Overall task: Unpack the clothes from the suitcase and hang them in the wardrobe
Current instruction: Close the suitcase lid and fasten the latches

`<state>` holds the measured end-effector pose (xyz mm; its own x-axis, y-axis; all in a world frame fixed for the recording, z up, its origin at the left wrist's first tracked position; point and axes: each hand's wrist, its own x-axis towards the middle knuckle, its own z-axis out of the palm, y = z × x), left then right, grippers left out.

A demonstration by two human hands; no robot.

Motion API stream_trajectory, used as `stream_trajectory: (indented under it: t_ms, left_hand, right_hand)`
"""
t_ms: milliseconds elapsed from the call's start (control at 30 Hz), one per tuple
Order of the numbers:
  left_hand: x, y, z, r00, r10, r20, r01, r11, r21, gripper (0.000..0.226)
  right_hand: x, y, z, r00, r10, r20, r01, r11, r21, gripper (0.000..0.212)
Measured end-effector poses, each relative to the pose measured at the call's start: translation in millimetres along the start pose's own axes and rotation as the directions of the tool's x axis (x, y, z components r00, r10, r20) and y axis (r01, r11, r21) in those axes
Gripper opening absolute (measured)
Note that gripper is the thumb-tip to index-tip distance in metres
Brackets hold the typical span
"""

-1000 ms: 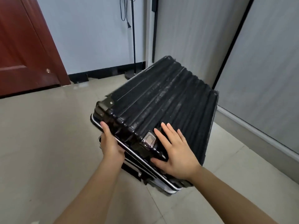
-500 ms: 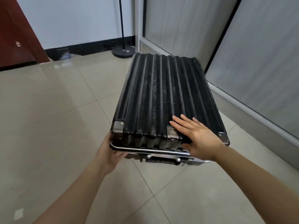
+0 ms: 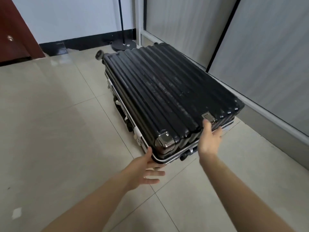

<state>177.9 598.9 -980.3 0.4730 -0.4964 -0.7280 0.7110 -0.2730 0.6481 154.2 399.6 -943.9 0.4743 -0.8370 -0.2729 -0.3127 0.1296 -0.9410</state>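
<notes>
Beige tile floor (image 3: 50,114) w/ grey sliding wardrobe doors (image 3: 267,47) along the right. Black ribbed suitcase (image 3: 167,91) lies flat & closed on the floor, just beside the doors, wheel (image 3: 99,55) at far end. Left grip (image 3: 145,171) released: thumb on near-left corner, fingers straight. Right grip (image 3: 209,139) released: thumb by latch (image 3: 209,118), fingers flat on near edge.
</notes>
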Motion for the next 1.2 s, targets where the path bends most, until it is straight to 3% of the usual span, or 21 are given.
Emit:
stream_trajectory:
  t_ms: [100, 200, 267, 367, 467, 567, 700, 900, 967, 1067, 1200]
  left_hand:
    - [-6, 19, -22, 0.993, 0.016, -0.117, 0.017, 0.961, 0.276, 0.051]
    - [6, 33, -52, 0.932, 0.107, -0.346, -0.054, 0.986, 0.159, 0.026]
    - [20, 44, -65, 0.865, 0.163, -0.475, -0.146, 0.987, 0.073, 0.027]
    - [45, 61, -73, 0.795, 0.295, -0.530, -0.234, 0.955, 0.181, 0.028]
    - [67, 78, -77, 0.778, 0.452, -0.436, -0.274, 0.869, 0.412, 0.047]
    - [86, 75, -83, 0.797, 0.486, -0.359, -0.240, 0.799, 0.551, 0.062]
    - [107, 59, -103, 0.746, 0.530, -0.402, -0.086, 0.676, 0.732, 0.040]
    - [109, 52, -117, 0.645, 0.666, -0.374, -0.079, 0.545, 0.835, 0.006]
    - [104, 48, -117, 0.605, 0.731, -0.315, -0.041, 0.424, 0.905, 0.007]
    - [95, 48, -123, 0.616, 0.775, -0.140, 0.006, 0.172, 0.985, 0.015]
    - [81, 42, -117, 0.733, 0.681, 0.001, -0.043, 0.045, 0.998, 0.027]
  right_hand:
    - [-20, 13, 19, 0.978, 0.146, 0.150, -0.160, 0.984, 0.082, 0.108]
    - [-22, 14, 29, 0.968, 0.177, 0.175, -0.191, 0.979, 0.066, 0.118]
    - [-22, 15, 32, 0.973, 0.168, 0.161, -0.179, 0.982, 0.061, 0.118]
    - [-22, 20, 36, 0.982, 0.128, 0.140, -0.135, 0.990, 0.037, 0.122]
    - [-23, 27, 38, 0.987, 0.079, 0.138, -0.085, 0.996, 0.038, 0.124]
    - [-20, 33, 37, 0.991, 0.019, 0.135, -0.027, 0.998, 0.054, 0.124]
    - [-15, 35, 34, 0.985, -0.010, 0.171, 0.003, 0.999, 0.041, 0.125]
    - [-1, 33, 27, 0.985, -0.024, 0.168, 0.032, 0.998, -0.047, 0.140]
    - [2, 31, 22, 0.983, -0.021, 0.185, 0.033, 0.998, -0.061, 0.138]
    - [9, 27, 13, 0.976, -0.036, 0.215, 0.041, 0.999, -0.019, 0.115]
    - [28, 15, -5, 0.958, -0.085, 0.273, 0.079, 0.996, 0.033, 0.065]
